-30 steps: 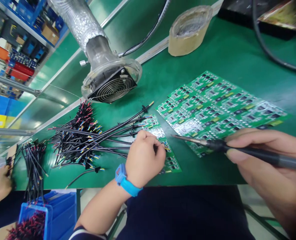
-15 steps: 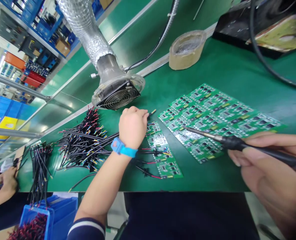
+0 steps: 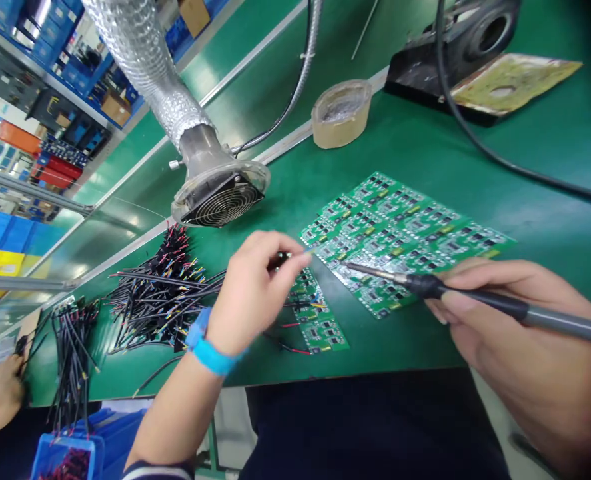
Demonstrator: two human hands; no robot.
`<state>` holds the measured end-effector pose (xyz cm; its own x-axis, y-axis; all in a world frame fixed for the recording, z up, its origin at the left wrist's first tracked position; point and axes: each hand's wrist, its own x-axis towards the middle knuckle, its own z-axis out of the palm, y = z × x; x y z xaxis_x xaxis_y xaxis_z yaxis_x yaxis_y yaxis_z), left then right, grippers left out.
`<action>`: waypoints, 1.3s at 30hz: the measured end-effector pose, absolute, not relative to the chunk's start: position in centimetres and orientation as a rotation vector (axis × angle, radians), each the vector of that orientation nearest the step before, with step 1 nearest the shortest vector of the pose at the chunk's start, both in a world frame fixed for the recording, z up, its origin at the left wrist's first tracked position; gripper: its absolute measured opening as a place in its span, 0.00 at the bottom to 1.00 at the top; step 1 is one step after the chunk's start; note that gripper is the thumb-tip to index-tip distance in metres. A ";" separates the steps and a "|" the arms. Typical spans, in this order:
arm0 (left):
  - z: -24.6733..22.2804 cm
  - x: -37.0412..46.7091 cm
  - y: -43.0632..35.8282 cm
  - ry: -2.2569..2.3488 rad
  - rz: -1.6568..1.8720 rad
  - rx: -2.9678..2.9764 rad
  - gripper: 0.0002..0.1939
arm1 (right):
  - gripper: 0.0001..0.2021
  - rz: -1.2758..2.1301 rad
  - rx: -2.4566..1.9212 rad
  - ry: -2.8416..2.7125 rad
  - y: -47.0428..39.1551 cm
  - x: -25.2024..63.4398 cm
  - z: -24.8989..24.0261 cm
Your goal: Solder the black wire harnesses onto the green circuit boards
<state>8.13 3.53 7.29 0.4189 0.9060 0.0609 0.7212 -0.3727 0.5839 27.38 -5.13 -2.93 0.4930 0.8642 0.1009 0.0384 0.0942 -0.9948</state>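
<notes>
My right hand (image 3: 515, 353) grips a soldering iron (image 3: 490, 301) by its dark handle, the metal tip pointing left over a large panel of green circuit boards (image 3: 425, 233). My left hand (image 3: 250, 287), with a blue band on the wrist, is over a narrower strip of circuit boards (image 3: 328, 333). Its thumb and finger are pinched near the strip's upper end; what lies between them cannot be made out. Red-ended black wires lie against the strip's lower part. Left of this hand lies a pile of black cables (image 3: 160, 297) with coloured wire ends.
Above the left hand hangs a fume extractor (image 3: 225, 200) on a silver duct. A tape roll (image 3: 342, 113) and a soldering iron stand (image 3: 425, 80) are at the back. Another cable bundle (image 3: 72, 347) overhangs the edge above a blue bin (image 3: 110, 440). A co-worker's hand (image 3: 5, 387) is far left.
My left hand has turned and come nearer the table's front edge; the black cable end at its fingertips is no longer visible. The soldering iron stays over the panel. The whole view has shifted.
</notes>
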 end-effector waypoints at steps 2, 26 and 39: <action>7.2 7.9 1.0 1.330 0.434 2.169 0.03 | 0.05 0.789 -1.281 -0.942 -5.8 27.5 -2.6; 2.2 8.1 -5.2 1.375 0.316 2.177 0.05 | 0.05 0.936 -1.088 -1.448 -8.0 29.5 -2.3; 2.0 8.6 -5.2 1.414 0.278 2.180 0.07 | 0.07 0.990 -1.073 -1.536 -7.9 29.4 -2.1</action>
<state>8.55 -5.17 1.98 0.4334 0.8948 -0.1070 0.7874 -0.3182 0.5280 29.36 -7.93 -2.09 -0.1316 0.9569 0.2590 0.1596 0.2783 -0.9471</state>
